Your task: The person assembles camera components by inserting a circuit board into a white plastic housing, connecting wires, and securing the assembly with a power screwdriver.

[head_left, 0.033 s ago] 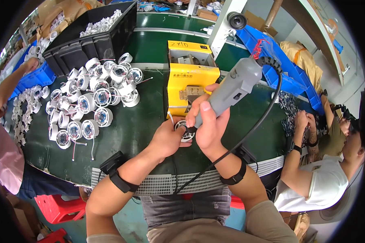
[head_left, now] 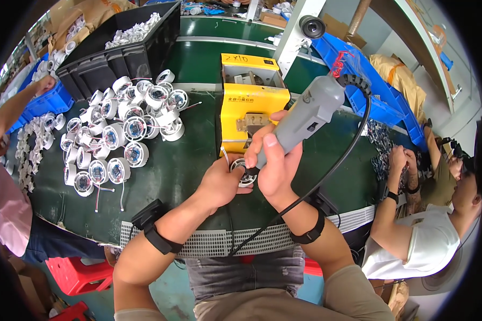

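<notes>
My left hand (head_left: 218, 183) is closed around a small round white housing (head_left: 247, 180), holding it low over the green work surface. A thin white wire sticks up by the thumb. My right hand (head_left: 278, 168) grips a grey electric screwdriver (head_left: 311, 109), tilted with its body up and to the right. Its dark nose points down into the housing; the tip itself is hidden by my fingers. Just beyond both hands stands a yellow screw-feeding machine (head_left: 257, 99). A black cable (head_left: 334, 174) curves from the screwdriver's top down past my right forearm.
Many white round housings with circuit boards (head_left: 113, 136) are heaped at left. Behind them stands a black crate (head_left: 112, 67) of white parts. A blue bin (head_left: 383, 107) and a pile of small dark parts (head_left: 379, 147) lie at right. Co-workers sit on both sides.
</notes>
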### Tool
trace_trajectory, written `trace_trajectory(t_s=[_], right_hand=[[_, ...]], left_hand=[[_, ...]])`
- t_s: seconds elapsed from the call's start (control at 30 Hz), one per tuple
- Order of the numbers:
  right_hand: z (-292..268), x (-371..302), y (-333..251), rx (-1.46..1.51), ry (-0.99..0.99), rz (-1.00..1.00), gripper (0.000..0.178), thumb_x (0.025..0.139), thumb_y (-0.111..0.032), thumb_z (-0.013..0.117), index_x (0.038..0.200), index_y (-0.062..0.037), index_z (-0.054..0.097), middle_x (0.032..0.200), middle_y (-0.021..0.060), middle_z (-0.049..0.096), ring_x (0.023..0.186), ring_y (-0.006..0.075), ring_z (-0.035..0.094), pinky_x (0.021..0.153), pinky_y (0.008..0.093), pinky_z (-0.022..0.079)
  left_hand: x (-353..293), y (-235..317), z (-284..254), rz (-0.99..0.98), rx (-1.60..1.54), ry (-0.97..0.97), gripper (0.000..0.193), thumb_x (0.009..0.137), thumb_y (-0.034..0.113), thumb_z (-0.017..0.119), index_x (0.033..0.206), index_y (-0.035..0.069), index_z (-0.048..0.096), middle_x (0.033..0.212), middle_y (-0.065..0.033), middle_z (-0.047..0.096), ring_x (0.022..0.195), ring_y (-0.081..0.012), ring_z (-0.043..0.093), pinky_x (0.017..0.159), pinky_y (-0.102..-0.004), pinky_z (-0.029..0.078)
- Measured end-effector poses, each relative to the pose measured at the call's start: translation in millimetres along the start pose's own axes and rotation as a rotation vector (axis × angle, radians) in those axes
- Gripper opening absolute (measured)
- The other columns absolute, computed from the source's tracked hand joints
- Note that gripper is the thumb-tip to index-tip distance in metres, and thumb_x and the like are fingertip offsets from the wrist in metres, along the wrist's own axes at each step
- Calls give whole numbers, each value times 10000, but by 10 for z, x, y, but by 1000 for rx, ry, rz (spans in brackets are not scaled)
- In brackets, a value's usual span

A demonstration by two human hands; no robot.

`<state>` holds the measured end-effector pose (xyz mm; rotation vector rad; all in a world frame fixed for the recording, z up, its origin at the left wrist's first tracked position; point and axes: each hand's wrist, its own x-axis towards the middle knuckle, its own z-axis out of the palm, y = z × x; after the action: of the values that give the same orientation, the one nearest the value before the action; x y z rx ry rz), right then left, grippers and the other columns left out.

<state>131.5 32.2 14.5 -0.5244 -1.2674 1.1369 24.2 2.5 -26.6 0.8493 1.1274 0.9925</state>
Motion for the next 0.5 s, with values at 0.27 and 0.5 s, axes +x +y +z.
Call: trace_trajectory(t_s=[0.27, 0.5], right_hand=[[-98, -26, 63, 41, -114, 6, 394, 920, -218, 524, 1217, -22, 356, 727, 70, 522, 527, 123, 512, 512, 265, 452], [-1109, 421, -182, -442, -6, -125, 458, 909, -336, 615, 1211, -21, 475, 972, 58, 591, 947, 145, 559, 878, 291, 436]], left_hand=[[93, -46, -85, 52, 1, -95, 336, 952, 46, 441, 1269, -67, 439, 1192, -172, 550, 963, -264, 632, 776, -351, 601], [-330, 642, -868, 265, 1231, 543, 324, 849, 114, 548, 1137, -30, 571, 858, -238, 645, 812, -390, 647, 745, -454, 504]])
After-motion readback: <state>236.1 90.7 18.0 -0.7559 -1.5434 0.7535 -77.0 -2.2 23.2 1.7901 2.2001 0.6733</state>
